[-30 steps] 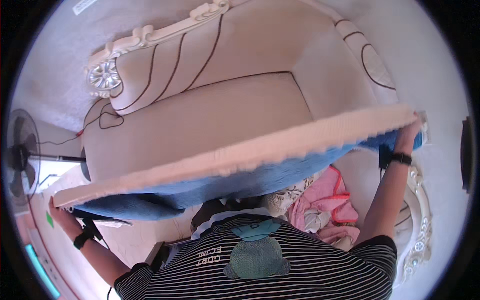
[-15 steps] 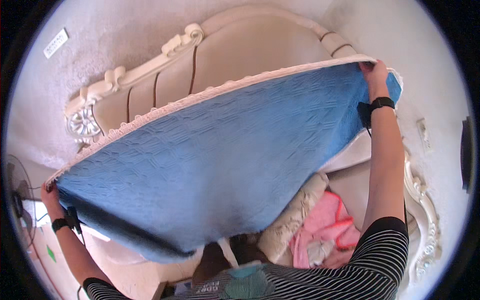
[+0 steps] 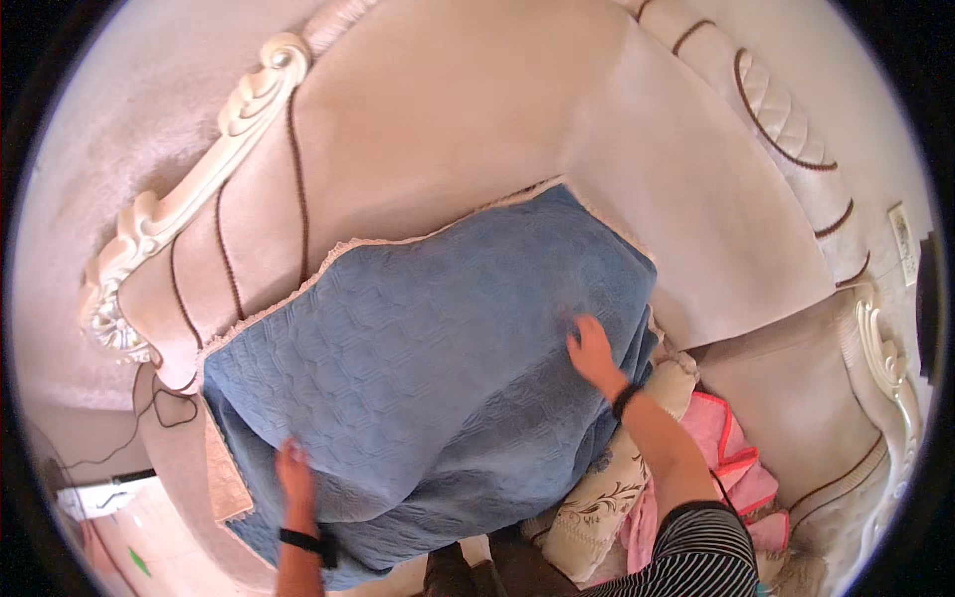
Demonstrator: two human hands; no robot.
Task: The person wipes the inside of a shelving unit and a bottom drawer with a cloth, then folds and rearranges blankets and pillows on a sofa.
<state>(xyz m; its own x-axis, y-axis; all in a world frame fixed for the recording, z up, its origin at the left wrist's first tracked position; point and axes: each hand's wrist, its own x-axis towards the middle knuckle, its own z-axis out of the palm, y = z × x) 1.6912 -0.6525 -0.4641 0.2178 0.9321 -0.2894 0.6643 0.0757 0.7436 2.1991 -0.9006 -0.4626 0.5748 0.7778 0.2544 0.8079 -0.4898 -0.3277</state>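
Note:
A blue quilted sofa cover (image 3: 428,328) with a pale lacy edging lies spread across the beige sofa (image 3: 448,119), its upper edge against the backrest. Folds and slack run through its lower half. Over the left part of the cover is my left hand (image 3: 295,478), slightly blurred, fingers apart and nothing visible in them. My right hand (image 3: 595,353) is above the cover's right part with the fingers loosely spread; the fingertips are smeared by motion. Whether either hand touches the fabric is hard to tell. At the left end a corner is turned back, showing its pale underside.
To the right of the cover are a patterned cream cushion (image 3: 597,512) and a crumpled pink cloth (image 3: 721,448) with red edging. Carved cream trim (image 3: 259,95) runs along the sofa back. A thin dark cable (image 3: 124,438) hangs at the left.
Both hands have let go of the cover's lace edge and come down and inward. The cover, held up and stretched before, now rests on the sofa. My view has shifted nearer the sofa.

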